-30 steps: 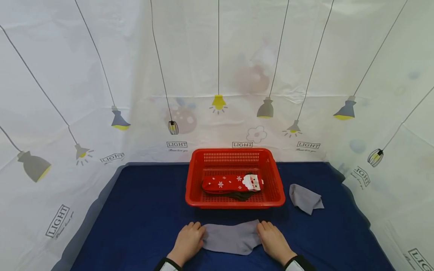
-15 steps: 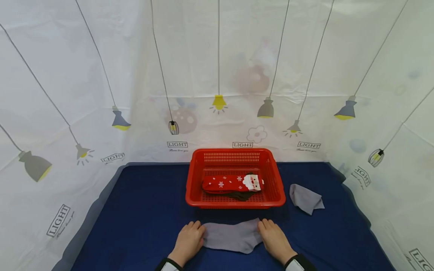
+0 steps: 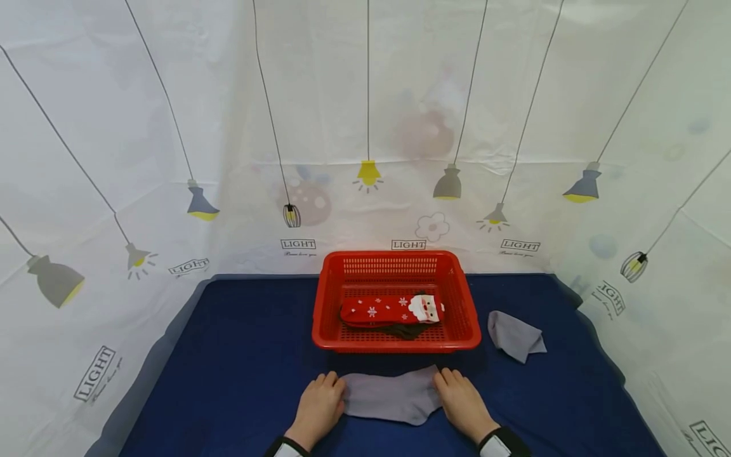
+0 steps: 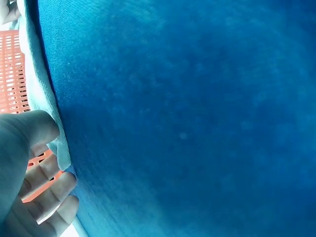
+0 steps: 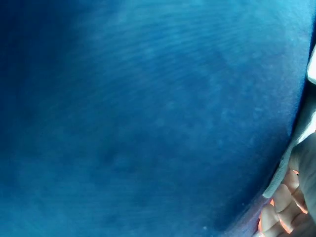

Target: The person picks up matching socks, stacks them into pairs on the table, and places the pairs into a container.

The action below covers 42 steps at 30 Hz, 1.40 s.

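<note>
A grey sock stretches sideways between both hands, just in front of the red basket. My left hand pinches its left end; in the left wrist view the thumb lies against the sock's edge, with the other fingers behind. At the opposite end, my right hand pinches the sock, its curled fingers partly showing at the edge of the right wrist view. A second grey sock lies crumpled to the right of the basket.
The red plastic basket stands at the back middle of the dark blue cloth. Inside it lie red Santa socks over something dark green. White sheeting printed with lamps hangs around the back and sides.
Both hands keep their hold on the sock. It has shifted very slightly away from me, its lower edge rising a little in the head view. The basket and the other sock have stayed put.
</note>
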Available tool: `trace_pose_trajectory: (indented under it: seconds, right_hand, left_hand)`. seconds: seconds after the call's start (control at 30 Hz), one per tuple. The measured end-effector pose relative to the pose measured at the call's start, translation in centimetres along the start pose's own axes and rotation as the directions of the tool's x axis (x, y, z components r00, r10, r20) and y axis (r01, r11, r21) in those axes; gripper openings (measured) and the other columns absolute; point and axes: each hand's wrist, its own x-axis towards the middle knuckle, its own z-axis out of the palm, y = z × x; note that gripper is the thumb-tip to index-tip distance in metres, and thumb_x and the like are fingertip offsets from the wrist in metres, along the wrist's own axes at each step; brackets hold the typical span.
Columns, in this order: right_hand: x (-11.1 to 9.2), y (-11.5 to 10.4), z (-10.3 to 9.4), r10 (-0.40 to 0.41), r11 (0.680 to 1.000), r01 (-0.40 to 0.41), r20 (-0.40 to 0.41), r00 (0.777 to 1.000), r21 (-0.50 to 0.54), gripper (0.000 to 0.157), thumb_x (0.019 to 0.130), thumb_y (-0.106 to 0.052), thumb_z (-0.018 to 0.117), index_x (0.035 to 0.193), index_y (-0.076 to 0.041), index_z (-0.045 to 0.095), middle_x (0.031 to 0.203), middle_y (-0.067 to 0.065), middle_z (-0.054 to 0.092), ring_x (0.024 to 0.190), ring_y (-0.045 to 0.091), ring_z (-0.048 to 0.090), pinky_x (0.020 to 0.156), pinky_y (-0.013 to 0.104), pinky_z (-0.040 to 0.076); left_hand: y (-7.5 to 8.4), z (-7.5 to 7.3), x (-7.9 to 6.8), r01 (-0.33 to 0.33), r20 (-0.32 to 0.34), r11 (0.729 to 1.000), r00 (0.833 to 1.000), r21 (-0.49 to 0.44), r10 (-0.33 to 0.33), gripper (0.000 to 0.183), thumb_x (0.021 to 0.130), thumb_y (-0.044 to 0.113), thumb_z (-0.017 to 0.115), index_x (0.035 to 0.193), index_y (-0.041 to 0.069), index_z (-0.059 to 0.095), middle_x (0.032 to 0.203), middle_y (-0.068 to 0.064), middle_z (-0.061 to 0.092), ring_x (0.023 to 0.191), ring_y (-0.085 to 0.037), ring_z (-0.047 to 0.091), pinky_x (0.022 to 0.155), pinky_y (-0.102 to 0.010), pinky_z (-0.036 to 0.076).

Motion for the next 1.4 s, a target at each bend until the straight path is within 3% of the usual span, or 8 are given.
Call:
trace_pose_trajectory:
  seconds: [0.37,0.73,1.07,1.27,1.4]
  right_hand:
    - [-0.1,1.0,-0.8,0.020,0.997,-0.015,-0.069,0.997,0.071,0.030,0.077,-0.012,0.087,0.088,-0.015,0.060,0.083,-0.002,0.050,0.071,0.017,0.050,0.057,0.031,0.041]
    - [0.4,3.4,-2.1,0.104,0.993,-0.096,-0.106,0.989,0.076,0.032,0.075,-0.012,0.089,0.100,-0.012,0.070,0.096,0.006,0.064,0.083,0.027,0.059,0.068,0.045,0.050]
    - [0.0,6.9,-3.2,0.137,0.991,-0.136,-0.088,0.987,0.015,0.035,0.075,-0.013,0.089,0.103,-0.006,0.070,0.101,0.015,0.063,0.093,0.036,0.061,0.073,0.054,0.051]
    - [-0.1,9.5,-3.9,0.128,0.992,-0.129,-0.140,0.982,-0.001,0.038,0.073,-0.009,0.089,0.104,-0.002,0.068,0.105,0.018,0.063,0.093,0.040,0.062,0.072,0.057,0.052]
    - [-0.1,10.9,-4.1,0.151,0.988,-0.151,-0.132,0.980,0.007,0.040,0.074,-0.007,0.088,0.109,-0.001,0.069,0.110,0.020,0.064,0.098,0.043,0.063,0.077,0.061,0.052]
  left_hand:
    - [0.1,0.1,-0.1,-0.002,-0.041,1.000,0.999,-0.018,0.001,0.030,0.069,0.013,0.087,0.084,0.013,0.061,0.081,-0.002,0.051,0.070,-0.023,0.053,0.058,-0.033,0.043]
    - [0.3,-0.8,0.2,-0.023,-0.029,0.998,0.999,-0.057,0.021,0.028,0.071,0.017,0.089,0.086,0.014,0.066,0.085,0.000,0.054,0.072,-0.019,0.052,0.060,-0.030,0.043]
    - [0.4,-1.1,-0.1,0.001,0.030,0.997,1.000,-0.076,0.001,0.027,0.075,0.020,0.088,0.091,0.015,0.067,0.090,-0.001,0.058,0.076,-0.019,0.054,0.063,-0.032,0.045]
    - [0.3,-0.9,-0.4,0.020,0.062,0.995,0.998,-0.093,-0.014,0.026,0.075,0.020,0.087,0.092,0.017,0.068,0.089,0.001,0.056,0.076,-0.018,0.053,0.064,-0.032,0.045]
    - [0.3,-0.9,-0.5,0.025,0.073,0.995,0.997,-0.099,-0.018,0.024,0.076,0.020,0.087,0.092,0.017,0.069,0.088,0.002,0.056,0.076,-0.018,0.053,0.064,-0.032,0.045]
